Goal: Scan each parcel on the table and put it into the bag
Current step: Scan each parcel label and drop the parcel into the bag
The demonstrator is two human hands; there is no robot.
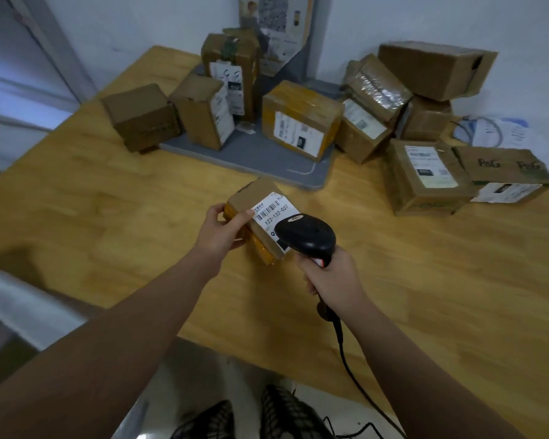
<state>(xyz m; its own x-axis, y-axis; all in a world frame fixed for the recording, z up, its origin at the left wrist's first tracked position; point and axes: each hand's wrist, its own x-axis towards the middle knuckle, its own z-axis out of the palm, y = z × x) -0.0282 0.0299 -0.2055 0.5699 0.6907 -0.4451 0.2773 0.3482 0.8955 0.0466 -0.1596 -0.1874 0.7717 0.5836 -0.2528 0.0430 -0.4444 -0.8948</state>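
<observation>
- Scanning in hand, to judge by the pose: small parcel [256, 193] held just above the wooden table [108, 217], near its front edge, white label [274, 212] facing up.
- Left hand [221, 231] gripping the parcel's left side, thumb resting on the top face right beside the label.
- Right hand [332, 277] wrapped round the handle of the black scanner [305, 236], scanner head hovering close over the label's lower right part.
- Better to draw the scanner back a little and aim at the barcode near the label's top, with part of the label hidden under the head at present.
- Keep the thumb off the bars; tilt the parcel to square the label to the scanner's window.
- Hold both steady until the read registers.
- Mind the cable [349, 359] trailing off the table's front edge; leave slack, avoid snagging.
- Other parcels [301, 120] heaped along the far side, several on a grey mat [251, 156], probably not yet scanned.
- Bag not surely in view; possibly the pale shape [13, 299] at the left edge.
</observation>
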